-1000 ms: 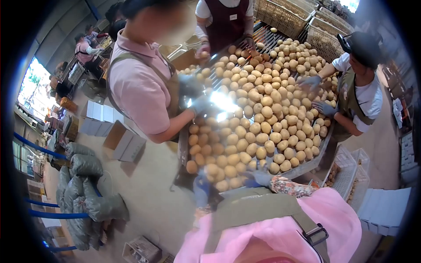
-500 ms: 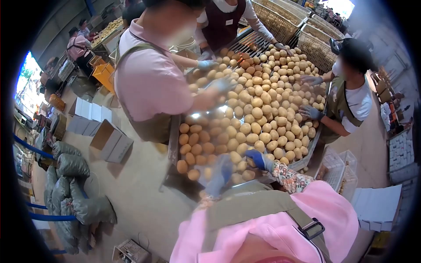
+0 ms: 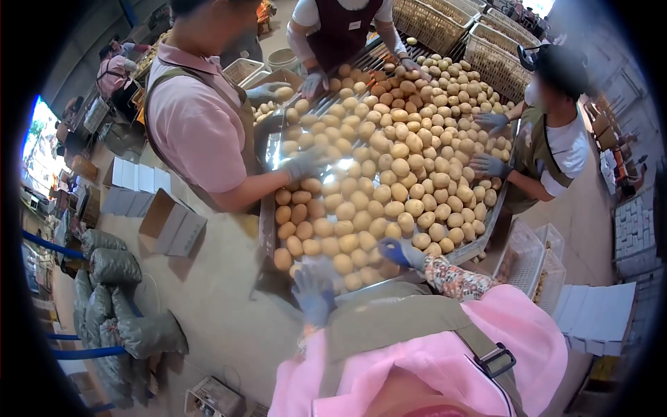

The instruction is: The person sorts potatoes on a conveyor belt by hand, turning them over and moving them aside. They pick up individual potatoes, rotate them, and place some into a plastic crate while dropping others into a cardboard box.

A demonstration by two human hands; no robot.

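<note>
A long metal sorting tray (image 3: 266,226) holds a deep layer of round tan fruit (image 3: 389,167). My left hand (image 3: 313,292), in a grey-blue glove, hovers over the tray's near corner with its fingers spread and nothing in it. My right hand (image 3: 399,251), in a blue glove, rests on the fruit at the near edge, fingers curled over them. Whether it grips one is unclear. My pink sleeves and olive apron fill the bottom of the view.
Three co-workers stand around the tray: one in a pink shirt (image 3: 198,118) at left, one in a white shirt (image 3: 563,149) at right, one in a maroon apron (image 3: 340,28) at the far end. Wicker baskets (image 3: 445,21), white crates (image 3: 531,257), cardboard boxes (image 3: 170,222) and grey sacks (image 3: 114,267) surround it.
My left hand has drawn back toward me to the tray's near corner. My right hand stays on the near fruit. The pink-shirted co-worker's hand moved down the tray's left side.
</note>
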